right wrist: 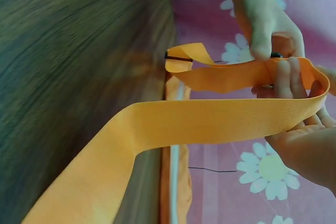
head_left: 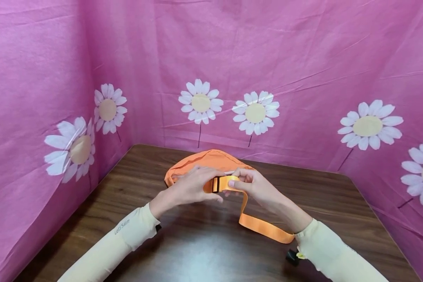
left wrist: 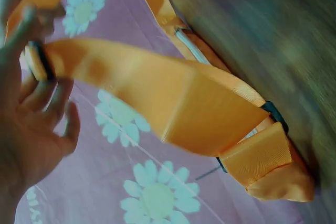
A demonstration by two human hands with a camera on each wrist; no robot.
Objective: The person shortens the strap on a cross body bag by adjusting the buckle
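Note:
An orange waist bag [head_left: 211, 156] lies on the table, its light zip running along the near side. In front of it, my left hand [head_left: 194, 184] holds the strap at a black slider buckle [head_left: 216, 185], fingers above and thumb below. My right hand [head_left: 255, 186] pinches the orange strap [head_left: 264, 228] just right of the buckle, and the loose length hangs down to the table. In the right wrist view, the strap [right wrist: 220, 121] loops around the fingers of my right hand [right wrist: 310, 150]. Another black buckle [left wrist: 275, 116] sits lower on the strap in the left wrist view.
The dark wood table [head_left: 197, 250] reaches back to a pink cloth [head_left: 285, 47] printed with white daisies, which hangs behind and along both sides. A small black object [head_left: 292, 257] shows beneath the right sleeve cuff.

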